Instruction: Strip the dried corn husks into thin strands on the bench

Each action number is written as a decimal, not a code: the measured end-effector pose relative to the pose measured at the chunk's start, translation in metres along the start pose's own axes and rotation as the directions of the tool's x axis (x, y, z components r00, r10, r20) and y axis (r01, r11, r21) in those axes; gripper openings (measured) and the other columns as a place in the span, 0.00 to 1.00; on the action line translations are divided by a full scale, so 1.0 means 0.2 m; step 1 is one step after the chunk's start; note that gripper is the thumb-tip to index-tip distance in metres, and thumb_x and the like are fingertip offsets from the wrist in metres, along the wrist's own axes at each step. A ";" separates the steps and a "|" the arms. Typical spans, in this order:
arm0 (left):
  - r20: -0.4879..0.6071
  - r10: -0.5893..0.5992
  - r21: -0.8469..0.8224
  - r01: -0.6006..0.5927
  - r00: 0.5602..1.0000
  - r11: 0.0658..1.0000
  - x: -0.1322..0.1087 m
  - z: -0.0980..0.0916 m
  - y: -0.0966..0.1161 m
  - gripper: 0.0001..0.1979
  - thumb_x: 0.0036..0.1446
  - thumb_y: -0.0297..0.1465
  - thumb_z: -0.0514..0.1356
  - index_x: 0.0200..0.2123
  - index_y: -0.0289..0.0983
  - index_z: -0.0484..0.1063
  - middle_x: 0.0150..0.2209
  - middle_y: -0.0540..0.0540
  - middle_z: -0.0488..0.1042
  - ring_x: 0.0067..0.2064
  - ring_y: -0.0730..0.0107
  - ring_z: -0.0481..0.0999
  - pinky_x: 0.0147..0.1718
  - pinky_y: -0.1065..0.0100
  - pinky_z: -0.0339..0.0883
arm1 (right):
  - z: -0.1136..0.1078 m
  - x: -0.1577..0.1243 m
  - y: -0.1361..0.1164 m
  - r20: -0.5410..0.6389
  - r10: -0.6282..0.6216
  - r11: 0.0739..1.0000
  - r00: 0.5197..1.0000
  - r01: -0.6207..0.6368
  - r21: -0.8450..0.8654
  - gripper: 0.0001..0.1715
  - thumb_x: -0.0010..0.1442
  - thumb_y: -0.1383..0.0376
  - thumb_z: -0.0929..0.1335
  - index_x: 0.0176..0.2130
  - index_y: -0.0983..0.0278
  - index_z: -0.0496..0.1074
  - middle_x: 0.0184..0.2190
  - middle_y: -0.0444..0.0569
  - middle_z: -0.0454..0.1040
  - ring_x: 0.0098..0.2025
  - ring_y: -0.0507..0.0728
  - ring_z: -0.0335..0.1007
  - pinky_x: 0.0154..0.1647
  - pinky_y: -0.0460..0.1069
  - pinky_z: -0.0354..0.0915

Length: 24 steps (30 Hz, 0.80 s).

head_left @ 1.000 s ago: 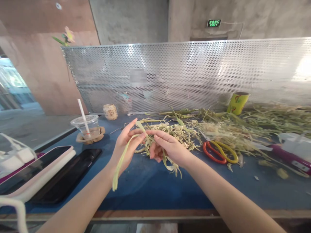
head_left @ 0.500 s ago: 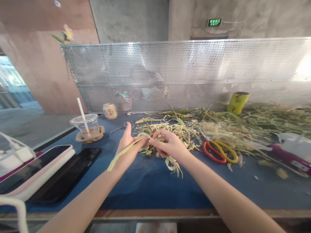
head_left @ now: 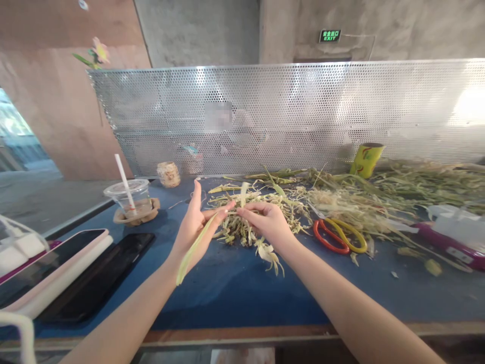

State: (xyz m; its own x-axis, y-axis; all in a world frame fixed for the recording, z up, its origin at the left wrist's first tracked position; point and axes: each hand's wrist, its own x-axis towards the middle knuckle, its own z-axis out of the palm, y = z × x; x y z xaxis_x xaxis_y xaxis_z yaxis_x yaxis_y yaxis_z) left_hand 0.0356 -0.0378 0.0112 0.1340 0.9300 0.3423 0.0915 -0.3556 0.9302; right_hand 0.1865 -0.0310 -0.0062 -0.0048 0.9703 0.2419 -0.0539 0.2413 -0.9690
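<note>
"What is nearest?"

"A blue table (head_left: 242,303), with a black phone (head_left: 98,278) lying flat at the left."

"And the hands?"

"Over the table's middle. The left hand (head_left: 199,230) has its thumb raised, away from its fingers; a pale green strip (head_left: 193,252) runs along them and dangles toward the wrist (whether those fingers clamp it, I cannot tell). The right hand (head_left: 269,222) pinches the strip between thumb and forefinger, near the left fingertips."

"Beyond them?"

"A heap of withered plant pieces (head_left: 235,234), with red-and-yellow-handled scissors (head_left: 330,247) to its right and a lidded cup (head_left: 131,194) well to its left. Farther back stand a yellow tube (head_left: 367,161), a perforated metal panel (head_left: 295,116) and, last, a green exit sign (head_left: 330,35)."
</note>
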 end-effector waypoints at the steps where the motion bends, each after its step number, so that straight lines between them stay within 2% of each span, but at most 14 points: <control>1: 0.002 -0.010 -0.028 0.010 1.000 1.000 0.00 0.00 0.00 0.47 0.52 0.36 0.60 0.62 0.40 0.27 0.40 0.41 0.77 0.44 0.61 0.75 0.50 0.59 0.63 | 0.00 0.01 0.00 -0.017 -0.002 0.999 1.000 0.003 0.041 0.14 0.44 0.58 0.71 0.22 0.66 0.69 0.10 0.35 0.55 0.11 0.43 0.47 0.11 0.41 0.44; 3: 0.019 -0.009 -0.087 0.011 1.000 0.996 0.01 -0.01 -0.01 0.47 0.52 0.36 0.60 0.62 0.40 0.27 0.39 0.42 0.78 0.44 0.61 0.75 0.49 0.60 0.65 | 0.00 0.01 0.00 -0.009 0.008 0.993 1.000 -0.007 0.117 0.16 0.44 0.57 0.71 0.19 0.65 0.65 0.10 0.34 0.54 0.10 0.43 0.47 0.11 0.42 0.43; 5: 0.014 0.015 -0.118 -0.013 1.000 0.993 0.01 -0.01 -0.02 0.46 0.51 0.36 0.60 0.63 0.40 0.29 0.38 0.43 0.78 0.43 0.61 0.76 0.47 0.61 0.66 | -0.01 0.01 0.00 0.049 0.035 0.986 0.998 -0.042 0.164 0.17 0.45 0.56 0.71 0.19 0.65 0.64 0.10 0.35 0.55 0.10 0.43 0.47 0.10 0.42 0.43; 9: -0.006 0.018 -0.064 -0.019 1.000 0.998 0.01 -0.01 -0.02 0.44 0.50 0.36 0.61 0.63 0.38 0.37 0.35 0.41 0.79 0.37 0.60 0.77 0.38 0.62 0.71 | -0.01 0.00 0.00 0.281 0.072 0.967 0.957 -0.136 0.214 0.16 0.49 0.54 0.68 0.30 0.64 0.66 0.16 0.38 0.65 0.09 0.42 0.49 0.10 0.41 0.44; 13: -0.035 -0.008 -0.054 0.006 0.999 0.999 0.00 -0.01 -0.01 0.45 0.48 0.37 0.61 0.63 0.39 0.37 0.33 0.41 0.79 0.33 0.59 0.78 0.30 0.64 0.72 | -0.01 -0.01 -0.01 0.403 0.107 0.973 0.909 -0.179 0.145 0.16 0.47 0.61 0.71 0.34 0.63 0.64 0.12 0.32 0.58 0.11 0.42 0.45 0.11 0.40 0.44; 16: -0.034 -0.004 -0.023 0.003 0.999 1.000 0.00 -0.02 -0.01 0.42 0.49 0.37 0.61 0.62 0.39 0.42 0.33 0.42 0.78 0.35 0.59 0.77 0.31 0.64 0.71 | 0.00 -0.02 -0.01 0.398 0.108 0.983 0.911 -0.157 0.092 0.14 0.48 0.63 0.70 0.35 0.63 0.63 0.13 0.32 0.56 0.13 0.42 0.47 0.12 0.40 0.46; 19: 0.065 -0.045 -0.059 0.049 0.997 0.997 0.01 -0.02 -0.02 0.44 0.47 0.36 0.63 0.62 0.39 0.41 0.40 0.40 0.77 0.38 0.60 0.76 0.37 0.63 0.69 | 0.01 -0.02 -0.01 0.314 0.085 0.996 0.946 -0.083 -0.020 0.18 0.48 0.66 0.69 0.38 0.62 0.60 0.17 0.34 0.61 0.15 0.44 0.52 0.13 0.40 0.52; 21: 0.099 -0.057 -0.101 0.067 0.993 0.993 0.02 -0.03 -0.03 0.46 0.45 0.35 0.64 0.62 0.37 0.41 0.43 0.39 0.75 0.39 0.62 0.75 0.38 0.64 0.68 | 0.01 -0.02 -0.02 0.311 0.063 0.997 0.948 -0.044 -0.069 0.21 0.48 0.66 0.69 0.40 0.62 0.58 0.18 0.35 0.62 0.15 0.44 0.54 0.14 0.41 0.55; 24: 0.037 -0.042 -0.105 0.046 0.998 0.993 0.03 -0.04 -0.05 0.42 0.48 0.36 0.62 0.62 0.37 0.42 0.38 0.41 0.77 0.33 0.66 0.75 0.35 0.65 0.67 | 0.00 -0.03 -0.03 0.304 0.006 0.996 0.953 0.022 -0.089 0.19 0.50 0.65 0.67 0.41 0.61 0.57 0.20 0.36 0.65 0.16 0.45 0.56 0.15 0.42 0.55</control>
State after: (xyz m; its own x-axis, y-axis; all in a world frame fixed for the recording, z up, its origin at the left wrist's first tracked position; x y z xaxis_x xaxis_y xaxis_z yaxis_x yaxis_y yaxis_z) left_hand 0.0286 -0.0280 0.0052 0.1660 0.9401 0.2977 -0.0062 -0.3009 0.9536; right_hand 0.1877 -0.0376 -0.0019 -0.3087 0.9204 0.2401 0.0352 0.2633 -0.9641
